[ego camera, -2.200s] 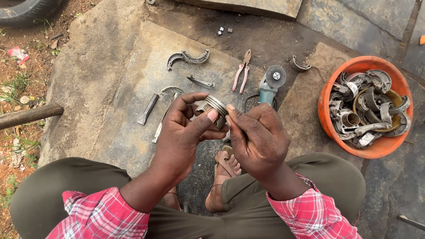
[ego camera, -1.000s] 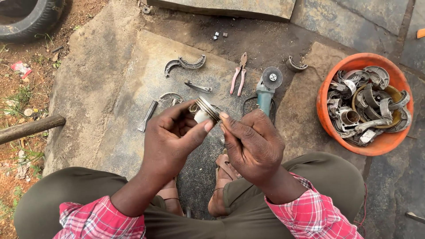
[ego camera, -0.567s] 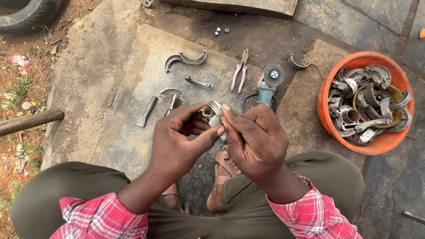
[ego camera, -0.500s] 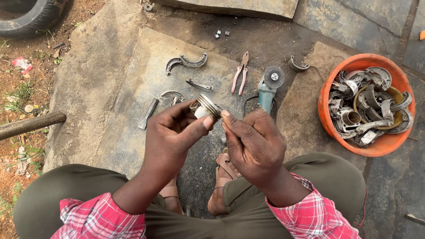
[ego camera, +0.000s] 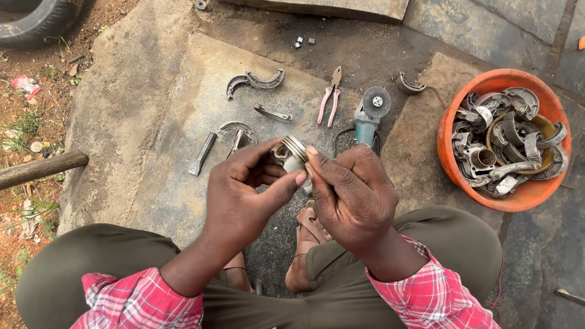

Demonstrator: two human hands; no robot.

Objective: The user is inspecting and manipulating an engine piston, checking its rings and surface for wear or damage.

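Observation:
A small silver piston [ego camera: 290,155] with grooved rings sits between both of my hands, above my lap. My left hand [ego camera: 247,192] grips its lower body with thumb and fingers. My right hand [ego camera: 350,192] pinches the ringed top edge with thumb and forefinger. The piston's underside is hidden by my fingers.
An orange bowl [ego camera: 529,194] full of metal scrap parts stands at the right. On the stone slab lie curved brake shoes [ego camera: 256,82], red-handled pliers [ego camera: 329,103], a teal angle grinder [ego camera: 368,119], a flat metal tool [ego camera: 202,153]. A wooden handle [ego camera: 36,170] and a tyre [ego camera: 36,21] are at the left.
The piston has been turned slightly between my fingers and my hands have shifted a little; the things on the ground have not moved.

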